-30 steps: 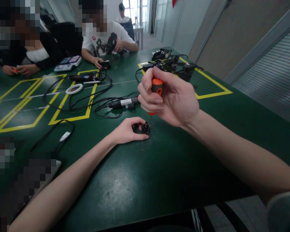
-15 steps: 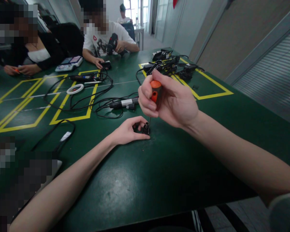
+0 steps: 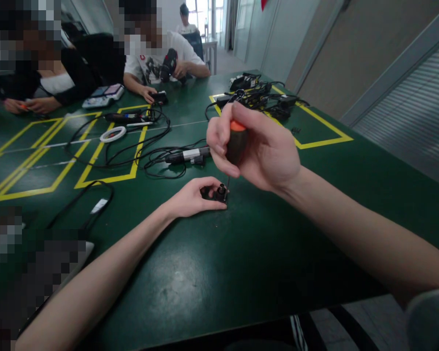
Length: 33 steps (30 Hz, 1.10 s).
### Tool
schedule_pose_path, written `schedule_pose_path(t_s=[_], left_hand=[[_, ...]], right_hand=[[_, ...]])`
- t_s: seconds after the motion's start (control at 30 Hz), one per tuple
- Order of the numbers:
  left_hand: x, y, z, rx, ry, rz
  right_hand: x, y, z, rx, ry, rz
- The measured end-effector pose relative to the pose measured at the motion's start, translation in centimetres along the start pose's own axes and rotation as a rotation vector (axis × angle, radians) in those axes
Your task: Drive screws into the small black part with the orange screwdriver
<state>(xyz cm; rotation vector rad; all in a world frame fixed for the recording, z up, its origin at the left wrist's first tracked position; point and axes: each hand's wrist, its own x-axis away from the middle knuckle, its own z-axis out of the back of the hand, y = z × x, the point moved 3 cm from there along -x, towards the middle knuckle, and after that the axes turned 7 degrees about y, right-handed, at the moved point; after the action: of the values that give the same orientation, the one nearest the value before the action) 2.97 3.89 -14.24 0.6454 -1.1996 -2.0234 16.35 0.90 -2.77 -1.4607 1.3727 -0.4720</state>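
Note:
My right hand (image 3: pixel 254 146) is wrapped round the orange and dark handle of a screwdriver (image 3: pixel 237 141), held upright with its thin shaft pointing down. The shaft reaches a small black part (image 3: pixel 221 195) with a short round metal-looking stub on top. Whether the tip sits in a screw is too small to tell. Thumb and fingers of my left hand (image 3: pixel 190 197) grip that black part from the left, against the green table (image 3: pixel 190 263).
Beyond my hands lie a black corded tool (image 3: pixel 186 156), a white ring (image 3: pixel 113 134) and a heap of black cables (image 3: pixel 256 95). Across the table one person holds a power drill (image 3: pixel 169 65); another sits at the left. Yellow tape (image 3: pixel 106 184) marks the tabletop.
The screwdriver handle has turned in my right hand, with its orange side patch now out of sight. My fingers have shifted slightly round it. My left hand stays in place.

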Motion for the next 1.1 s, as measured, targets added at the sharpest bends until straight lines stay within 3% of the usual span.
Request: schedule_pose_path(t_s=[0.13,0.3,0.57,0.77,1.1], left_hand=[[0.05,-0.02,-0.02,-0.009,-0.012,0.001],[0.09,0.11,-0.13,-0.069,-0.024,-0.048],[0.04,0.18,-0.13,-0.070,-0.014,-0.047],[0.15,0.05,-0.13,-0.054,-0.004,-0.027],[0.08,-0.15,-0.03,-0.034,-0.023,-0.065]], right_hand=[[-0.17,-0.03,0.02,-0.018,-0.051,-0.078],[0.00,-0.05,0.35,-0.069,-0.128,-0.064],[-0.21,-0.34,0.18,-0.007,-0.030,-0.033],[0.35,-0.65,-0.02,-0.082,-0.112,-0.070],[-0.15,-0.18,0.17,-0.034,-0.088,-0.026]])
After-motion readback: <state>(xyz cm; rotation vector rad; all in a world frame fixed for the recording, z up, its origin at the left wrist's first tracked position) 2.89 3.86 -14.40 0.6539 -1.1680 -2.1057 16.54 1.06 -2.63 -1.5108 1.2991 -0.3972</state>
